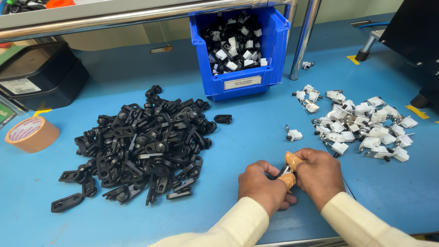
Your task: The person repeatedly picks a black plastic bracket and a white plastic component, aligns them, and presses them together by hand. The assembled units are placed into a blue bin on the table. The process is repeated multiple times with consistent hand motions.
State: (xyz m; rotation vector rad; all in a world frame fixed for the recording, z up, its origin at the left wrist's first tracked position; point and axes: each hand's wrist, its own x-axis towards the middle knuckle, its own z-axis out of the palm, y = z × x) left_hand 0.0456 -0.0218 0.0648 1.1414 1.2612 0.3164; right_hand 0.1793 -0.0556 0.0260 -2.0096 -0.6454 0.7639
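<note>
My left hand [263, 185] and my right hand [318, 174] meet low on the blue table, both pinching one small black-and-metal part [286, 170] between taped fingertips. The part is mostly hidden by the fingers. To the left lies a big heap of black plastic brackets [141, 146]. To the right spreads a pile of small white plastic pieces with metal clips [361, 123]. One white piece [293, 134] lies alone just above my hands.
A blue bin [240, 80] of assembled black-and-white parts stands at the back centre under a metal rail [137, 16]. A roll of brown tape [32, 135] sits at the left edge, a black tray [41, 73] behind it. A lone black bracket [222, 119] lies near the bin.
</note>
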